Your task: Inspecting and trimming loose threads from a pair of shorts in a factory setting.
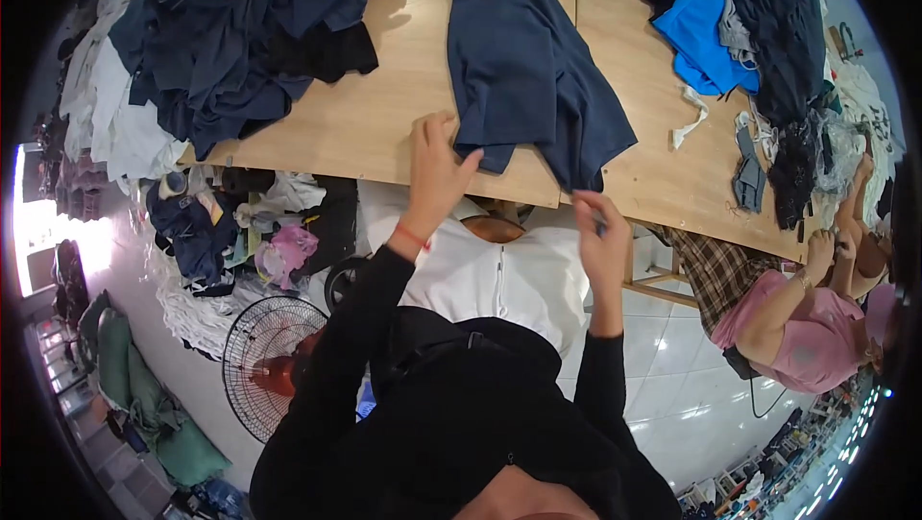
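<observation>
A dark navy garment (509, 59) lies on the wooden table in front of me, its lower part split into two panels whose ends reach the near edge. My left hand (437, 174) is at the garment's lower left corner, thumb and fingers apart, with a red band at the wrist. Just below the right panel's tip is my right hand (603, 241), fingers curled inward. A small dark bluish spot shows between those fingers, too small to name. Whether either hand touches the cloth is hard to tell.
Heaped navy garments (221, 30) cover the table's (336, 136) left. Blue cloth (706, 35) and dark clothing lie at right, near a white strip (688, 119). A caged fan (269, 366) stands low at left. A person in pink (797, 328) sits at the right.
</observation>
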`<action>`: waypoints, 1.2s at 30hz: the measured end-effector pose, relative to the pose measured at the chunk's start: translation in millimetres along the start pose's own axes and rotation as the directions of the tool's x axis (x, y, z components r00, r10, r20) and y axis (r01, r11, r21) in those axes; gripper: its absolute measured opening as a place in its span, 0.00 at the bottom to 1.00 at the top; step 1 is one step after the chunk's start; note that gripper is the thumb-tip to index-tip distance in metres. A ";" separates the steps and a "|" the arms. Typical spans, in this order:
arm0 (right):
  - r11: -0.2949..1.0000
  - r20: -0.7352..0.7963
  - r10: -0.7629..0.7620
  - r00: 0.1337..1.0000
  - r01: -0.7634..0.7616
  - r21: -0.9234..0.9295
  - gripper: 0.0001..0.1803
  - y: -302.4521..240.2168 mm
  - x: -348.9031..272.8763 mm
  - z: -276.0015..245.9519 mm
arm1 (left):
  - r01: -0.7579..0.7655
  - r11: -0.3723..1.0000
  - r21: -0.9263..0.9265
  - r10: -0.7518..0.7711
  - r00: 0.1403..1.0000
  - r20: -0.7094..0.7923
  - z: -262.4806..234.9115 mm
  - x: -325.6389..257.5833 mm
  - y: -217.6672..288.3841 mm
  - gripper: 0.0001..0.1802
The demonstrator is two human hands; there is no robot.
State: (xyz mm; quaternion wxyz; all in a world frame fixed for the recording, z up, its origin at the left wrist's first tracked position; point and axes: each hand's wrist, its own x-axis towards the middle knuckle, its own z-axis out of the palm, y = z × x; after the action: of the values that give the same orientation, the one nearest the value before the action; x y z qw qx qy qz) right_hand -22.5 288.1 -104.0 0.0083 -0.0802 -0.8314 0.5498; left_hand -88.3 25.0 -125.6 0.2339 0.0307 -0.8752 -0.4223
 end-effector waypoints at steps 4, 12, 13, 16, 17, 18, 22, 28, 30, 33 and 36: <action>0.929 0.200 -0.336 0.921 0.359 -0.094 0.12 19.3 32.9 31.1 | 0.114 0.981 -0.155 -0.100 0.990 0.095 -2.6 15.2 -24.9 0.13; 0.965 -0.288 -0.056 0.956 -0.022 -0.262 0.17 27.7 24.8 -40.2 | 0.374 0.927 -0.033 -0.376 0.926 -0.046 -93.4 -20.0 -72.2 0.14; 0.963 -0.207 0.041 0.977 -0.094 -0.252 0.15 8.1 18.9 -35.7 | 0.329 0.944 -0.015 -0.329 0.942 -0.067 -91.6 -24.9 -68.4 0.17; 0.949 -0.025 -0.124 0.992 0.111 -0.295 0.16 21.6 3.0 5.1 | 0.252 0.967 0.034 -0.250 0.967 -0.059 -89.8 -27.8 -61.9 0.20; 0.967 -0.044 -0.154 0.987 0.142 -0.213 0.17 18.8 2.1 27.6 | 0.223 0.972 0.072 -0.220 0.975 -0.039 -89.0 -26.3 -60.9 0.21; 0.976 -0.071 -0.181 0.981 0.170 -0.136 0.18 12.3 1.4 48.9 | 0.191 0.976 0.105 -0.191 0.982 -0.012 -85.7 -24.5 -59.7 0.22; 0.974 -0.088 -0.200 0.976 0.188 -0.124 0.19 -14.3 25.8 94.8 | 0.037 0.990 0.137 -0.041 0.999 0.030 -83.6 -17.7 -44.1 0.18; 0.936 -0.243 -0.342 0.908 0.304 -0.180 0.09 -41.0 37.3 58.2 | 0.319 0.946 -0.055 -0.319 0.948 0.007 -97.4 -31.3 -34.5 0.08; 0.959 -0.203 -0.276 0.940 0.255 -0.124 0.08 -33.3 33.2 48.9 | 0.351 0.936 -0.020 -0.347 0.933 0.098 -90.9 -40.9 -42.3 0.06; 0.991 -0.143 -0.132 0.981 0.128 -0.035 0.08 2.6 18.7 41.2 | 0.368 0.928 0.054 -0.372 0.910 0.184 -79.3 -57.4 -56.1 0.06; 0.997 -0.196 0.004 0.981 -0.020 -0.080 0.09 36.6 -2.1 24.2 | 0.362 0.919 0.157 -0.389 0.899 0.203 -83.3 -60.3 -61.4 0.08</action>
State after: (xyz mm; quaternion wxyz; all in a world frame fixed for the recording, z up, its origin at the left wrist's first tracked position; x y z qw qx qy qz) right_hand -18.4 279.7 -146.9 0.0833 -0.1391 -0.8477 0.5050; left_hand -7.3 -59.7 -150.5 0.0429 0.1636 -0.8968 -0.4088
